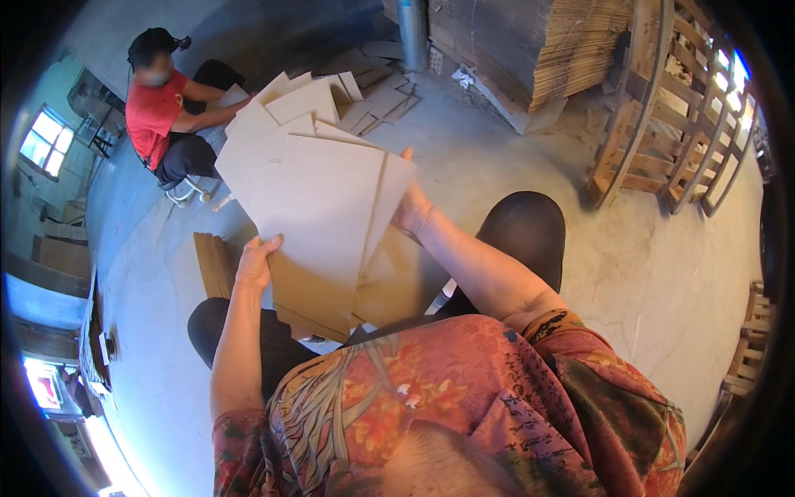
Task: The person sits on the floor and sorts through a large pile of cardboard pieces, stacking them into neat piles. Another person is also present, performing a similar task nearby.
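Several flat cardboard sheets (323,186) are fanned out unevenly between my two hands, above my lap. My left hand (256,258) grips their left edge, thumb on top. On the right side my right hand (410,202) holds the sheets with its fingers behind them and the fingertips showing past the edge. Beyond the held sheets rises a heap of loose cardboard pieces (304,99), partly covered by them. A stack of brown cardboard (212,264) stands on the floor beside my left knee.
A co-worker in a red shirt (149,115) sits on a low wheeled stool (188,191) at the far left, hands at the heap. Wooden pallets (658,118) lean at the right. A tall stack of flattened cardboard (577,50) and a metal post (412,34) stand at the back.
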Available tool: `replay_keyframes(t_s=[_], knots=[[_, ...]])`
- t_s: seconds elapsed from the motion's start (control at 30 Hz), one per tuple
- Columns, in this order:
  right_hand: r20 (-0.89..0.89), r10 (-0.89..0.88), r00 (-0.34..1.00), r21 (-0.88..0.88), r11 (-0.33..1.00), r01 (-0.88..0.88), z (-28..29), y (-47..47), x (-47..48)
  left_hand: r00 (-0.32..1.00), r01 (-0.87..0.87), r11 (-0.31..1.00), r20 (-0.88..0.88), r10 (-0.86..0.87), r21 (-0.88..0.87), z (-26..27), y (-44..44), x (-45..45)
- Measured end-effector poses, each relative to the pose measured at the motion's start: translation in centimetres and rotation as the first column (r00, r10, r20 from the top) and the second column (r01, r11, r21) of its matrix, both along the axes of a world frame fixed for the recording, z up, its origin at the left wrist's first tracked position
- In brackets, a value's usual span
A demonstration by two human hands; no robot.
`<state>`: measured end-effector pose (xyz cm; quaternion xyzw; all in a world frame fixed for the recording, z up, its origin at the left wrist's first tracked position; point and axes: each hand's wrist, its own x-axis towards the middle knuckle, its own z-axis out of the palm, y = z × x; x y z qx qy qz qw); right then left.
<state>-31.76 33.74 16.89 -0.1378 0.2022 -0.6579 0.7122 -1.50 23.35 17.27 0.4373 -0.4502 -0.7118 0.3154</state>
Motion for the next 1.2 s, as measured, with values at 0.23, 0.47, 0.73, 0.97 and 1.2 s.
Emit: replay_keyframes(t_s=[0.23,0.47,0.73,0.97,1.2], knots=[[-0.178,0.022,0.984,-0.157,0.986,-0.05,-0.1,1.2,1.8,0.987,0.036,0.996,-0.158,-0.024,0.077,-4.7,0.0,0.7],[-0.737,-0.014,0.675,-0.116,0.988,-0.106,0.8,0.5,2.1,0.966,-0.122,0.974,-0.201,0.161,0.193,-7.1,1.8,-1.6],[-0.73,0.015,0.684,0.197,0.962,0.19,-0.2,-3.2,-1.7,0.975,-0.212,0.977,-0.064,0.213,0.022,-4.6,-1.3,-9.0],[-0.873,-0.256,0.415,0.001,0.85,0.527,-5.3,-4.7,-9.5,0.955,-0.124,0.992,0.267,0.126,-0.024,-13.1,-7.3,-7.8],[-0.97,0.152,-0.187,-0.046,0.645,0.762,-17.1,-3.3,-8.9,0.73,0.083,0.934,0.616,-0.295,0.348,-28.5,-1.9,-6.1]])
